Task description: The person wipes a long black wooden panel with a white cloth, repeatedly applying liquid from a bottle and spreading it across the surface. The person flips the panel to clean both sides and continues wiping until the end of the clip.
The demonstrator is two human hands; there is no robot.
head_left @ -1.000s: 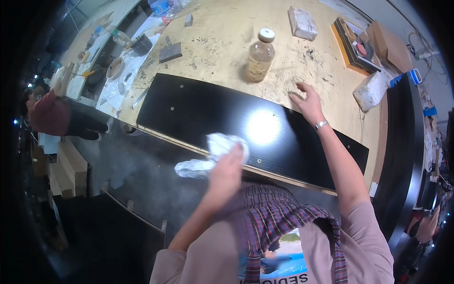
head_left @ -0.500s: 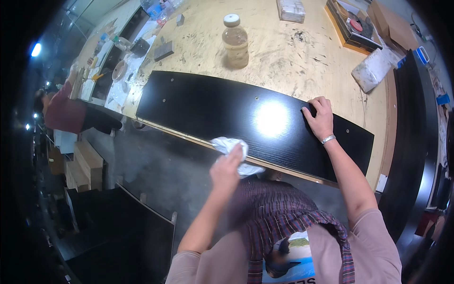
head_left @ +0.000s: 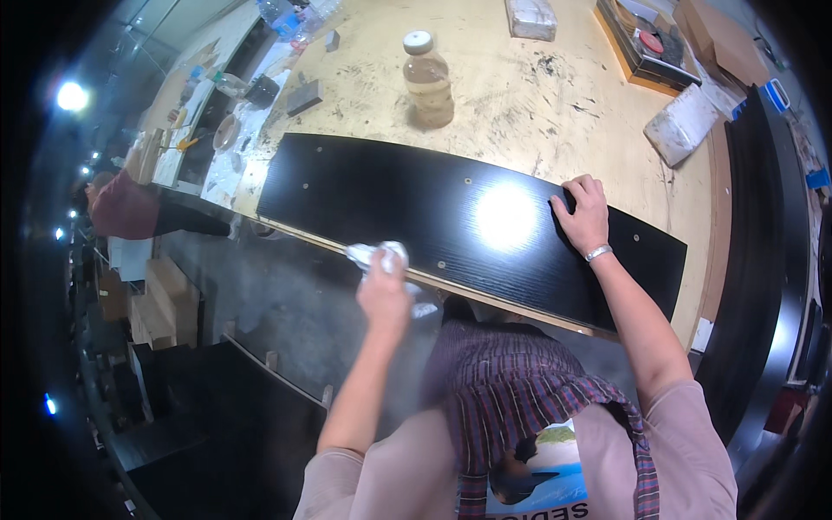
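Here, your left hand [head_left: 384, 296] clamps a white cloth [head_left: 396, 250] at the near edge of the black panel [head_left: 381, 191] on the bench [head_left: 511, 100], wiping seemingly unfinished, remainder unclear, while your right hand [head_left: 586, 218] touches its far edge, grip impossible to tell.

Striped purple cloth apron [head_left: 520, 373] over dusty-pink short-sleeved shirt [head_left: 407, 468]

Between the apron's straps [head_left: 646, 472] I spot a blue, white and green print [head_left: 550, 468] with dark lettering; to the apron's right, a silvery bracelet-like band [head_left: 598, 253] rings the right wrist [head_left: 594, 242].
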